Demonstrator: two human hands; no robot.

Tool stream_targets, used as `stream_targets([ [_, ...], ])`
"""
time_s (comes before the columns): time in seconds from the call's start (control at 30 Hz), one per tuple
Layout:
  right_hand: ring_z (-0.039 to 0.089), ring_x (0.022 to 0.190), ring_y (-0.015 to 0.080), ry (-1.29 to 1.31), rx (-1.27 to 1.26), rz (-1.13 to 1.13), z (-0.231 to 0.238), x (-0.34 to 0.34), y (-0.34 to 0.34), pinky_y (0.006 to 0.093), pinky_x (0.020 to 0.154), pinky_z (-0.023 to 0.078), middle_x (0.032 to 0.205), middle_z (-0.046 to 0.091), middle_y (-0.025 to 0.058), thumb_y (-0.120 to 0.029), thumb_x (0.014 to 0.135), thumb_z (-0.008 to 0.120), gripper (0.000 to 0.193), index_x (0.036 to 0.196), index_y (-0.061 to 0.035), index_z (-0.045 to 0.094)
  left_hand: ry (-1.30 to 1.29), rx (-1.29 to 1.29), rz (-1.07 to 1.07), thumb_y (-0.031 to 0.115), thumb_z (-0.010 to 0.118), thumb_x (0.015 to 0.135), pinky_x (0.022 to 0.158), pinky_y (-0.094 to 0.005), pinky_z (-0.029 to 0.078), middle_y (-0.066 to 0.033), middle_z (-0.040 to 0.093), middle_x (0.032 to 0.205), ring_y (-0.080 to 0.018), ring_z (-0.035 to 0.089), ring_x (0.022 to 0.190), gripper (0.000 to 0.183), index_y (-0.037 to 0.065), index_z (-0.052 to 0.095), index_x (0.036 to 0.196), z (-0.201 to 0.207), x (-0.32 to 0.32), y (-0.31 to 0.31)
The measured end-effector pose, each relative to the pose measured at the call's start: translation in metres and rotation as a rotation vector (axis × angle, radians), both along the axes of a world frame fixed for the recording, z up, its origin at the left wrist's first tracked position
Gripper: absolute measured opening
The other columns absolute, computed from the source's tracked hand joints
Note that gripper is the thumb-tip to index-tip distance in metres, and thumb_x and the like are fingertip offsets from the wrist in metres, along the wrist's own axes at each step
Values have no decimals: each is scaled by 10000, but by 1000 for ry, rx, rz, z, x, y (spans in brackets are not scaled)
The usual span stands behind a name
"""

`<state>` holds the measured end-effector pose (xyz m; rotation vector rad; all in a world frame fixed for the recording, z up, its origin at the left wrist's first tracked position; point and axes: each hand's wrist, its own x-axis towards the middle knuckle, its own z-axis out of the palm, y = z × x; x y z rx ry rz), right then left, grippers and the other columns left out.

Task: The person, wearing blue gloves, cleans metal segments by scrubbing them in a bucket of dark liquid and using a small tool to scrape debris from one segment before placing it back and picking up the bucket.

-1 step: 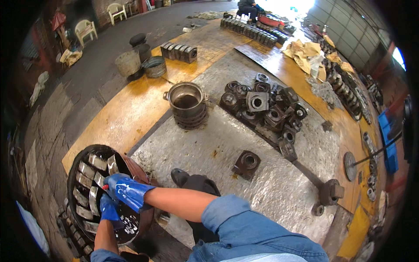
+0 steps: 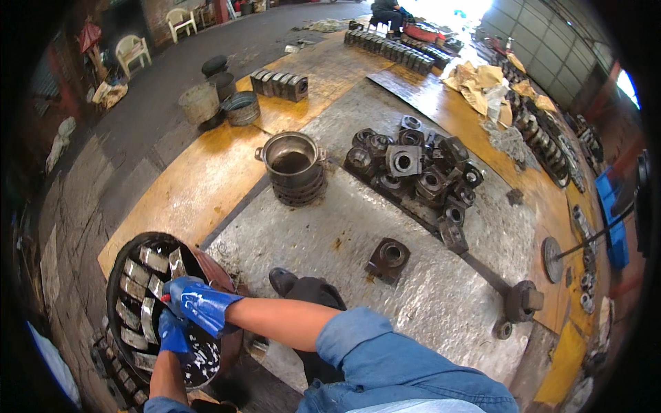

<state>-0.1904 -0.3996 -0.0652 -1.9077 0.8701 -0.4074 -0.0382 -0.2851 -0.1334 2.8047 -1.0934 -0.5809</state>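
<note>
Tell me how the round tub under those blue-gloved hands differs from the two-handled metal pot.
The tub is much wider than the pot. The tub holds several metal blocks, while no blocks show in the pot. The left hand and right hand reach into the tub; neither touches the pot. Both are round and open at the top.

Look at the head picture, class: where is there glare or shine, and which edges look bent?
Head view: the bright opening at the top washes out to white; same view: highlights glint on the blue gloves and grey floor sheet; head view again: the tan boards bow along their outer edge, and the corners go black.
</note>
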Motion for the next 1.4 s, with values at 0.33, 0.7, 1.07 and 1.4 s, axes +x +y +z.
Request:
stream_targets([
  [0.33,721,861,440,-117,-108,211,43,-21,7,520,759,597,934,753,199,-191,778,748,168,931,-121,759,958,-812,265,122,861,826,980,-433,557,-100,676,1324,-257,651,1136,694,63,548,1442,-54,51,60],
  [0.7,701,821,451,-59,-166,161,13,-23,4,534,690,565,865,727,194,-272,833,710,148,883,-136,739,175,-580,-53,162,882,771,1044,-430,531,-230,637,1369,-339,644,1219,889,-42,434,1511,32,-32,109],
  [1.07,704,786,442,56,-91,277,10,-17,6,518,672,573,862,736,199,-241,791,715,142,867,-128,756,28,117,-85,283,901,727,942,-528,551,-314,686,1204,-495,653,1151,590,-45,657,1153,95,-15,118],
  [1.4,734,912,432,76,-79,320,34,-27,7,507,770,596,983,754,219,-236,826,689,212,973,-119,785,720,-387,456,94,711,872,706,-393,576,-78,746,1029,-207,668,813,336,38,703,1203,62,-17,142],
])
